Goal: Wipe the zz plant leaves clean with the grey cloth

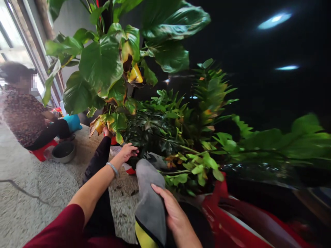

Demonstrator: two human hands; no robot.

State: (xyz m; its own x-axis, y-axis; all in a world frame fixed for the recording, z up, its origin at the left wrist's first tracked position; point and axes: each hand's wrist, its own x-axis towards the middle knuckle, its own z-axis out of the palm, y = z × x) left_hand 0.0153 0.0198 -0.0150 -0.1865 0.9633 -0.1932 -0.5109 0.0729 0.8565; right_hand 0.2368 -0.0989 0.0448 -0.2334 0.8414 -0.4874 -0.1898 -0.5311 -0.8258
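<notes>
My right hand (176, 213) grips a grey cloth (150, 196) with black edging and a yellow underside, thumb on top and fingers hidden beneath. The cloth stands up in a folded shape near the plants. My left hand (129, 152) reaches forward, a bracelet on its wrist, with fingers slightly bent and apart. Those fingertips are beside a dark-leaved plant (147, 127); whether they touch a leaf I cannot tell. A light-green leafy branch (199, 168) hangs just right of the cloth.
A tall plant with broad, partly browned leaves (102, 65) rises ahead. On the left a person (24, 106) sits on a red stool (41, 155) beside a grey basin (63, 152). A red object (232, 220) lies at lower right. Dark glossy surface behind reflects lights.
</notes>
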